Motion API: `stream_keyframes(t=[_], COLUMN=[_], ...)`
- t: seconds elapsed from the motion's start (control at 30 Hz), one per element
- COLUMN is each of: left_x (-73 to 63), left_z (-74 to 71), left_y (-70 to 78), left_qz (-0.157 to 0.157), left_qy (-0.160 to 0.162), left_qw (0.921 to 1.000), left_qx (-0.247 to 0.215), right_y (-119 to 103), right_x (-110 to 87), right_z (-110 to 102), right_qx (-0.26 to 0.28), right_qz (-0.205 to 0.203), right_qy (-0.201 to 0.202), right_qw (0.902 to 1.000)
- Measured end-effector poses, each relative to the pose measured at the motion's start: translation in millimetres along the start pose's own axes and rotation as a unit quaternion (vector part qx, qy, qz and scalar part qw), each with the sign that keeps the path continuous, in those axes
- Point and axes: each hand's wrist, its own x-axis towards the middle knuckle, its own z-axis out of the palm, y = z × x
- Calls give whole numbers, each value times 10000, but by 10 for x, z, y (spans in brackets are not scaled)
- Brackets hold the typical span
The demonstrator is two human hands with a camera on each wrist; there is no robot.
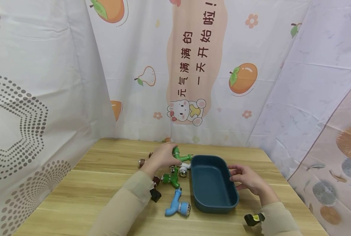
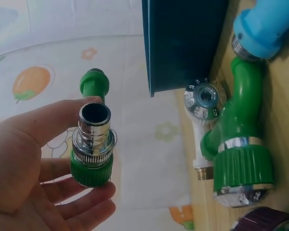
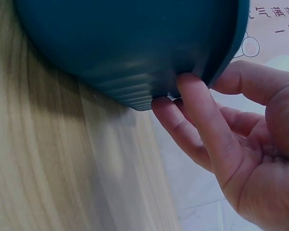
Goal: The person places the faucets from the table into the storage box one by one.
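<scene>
In my left hand (image 1: pixel 160 158) I grip a green faucet (image 2: pixel 91 168) with a shiny metal nozzle, held just left of the bin and above other faucets. My right hand (image 1: pixel 247 178) touches the outer right wall of a dark teal bin (image 1: pixel 215 208), fingers lightly bent against it in the right wrist view. Below my left hand, a second green faucet (image 1: pixel 171 179) and a white faucet (image 1: pixel 183 171) lie on the table. Nearer to me is a light blue faucet (image 1: pixel 177 207) with a metal-capped knob.
Dark brown faucet knobs (image 1: pixel 141 163) show left of my left hand, partly hidden by it. The wooden table (image 1: pixel 89 196) meets a printed curtain (image 1: pixel 143 124) at the back, with curtains on both sides. Black wrist devices (image 1: pixel 253 219) sit at both sleeves.
</scene>
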Motion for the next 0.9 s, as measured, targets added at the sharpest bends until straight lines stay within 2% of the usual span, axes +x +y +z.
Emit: stream_keyframes(t=[0.1,0.27,0.63,0.9], left_x=[45,101,193,238], left_z=[6,27,127,185], left_y=[35,90,167,294], left_qz=[42,111,213,318], left_qy=[-52,-159,-247,-243], left_qw=[10000,9998,9993,9991], left_qx=[56,-101,-158,-125], right_y=[0,-3,-11,7], right_x=[7,16,10,2], right_z=[-10,-18,-2,7], right_qx=[-33,-31,-21,33], right_qz=[-7,-30,-26,-46], right_qy=[16,14,5,-12], right_qw=[10000,10000,10000,10000])
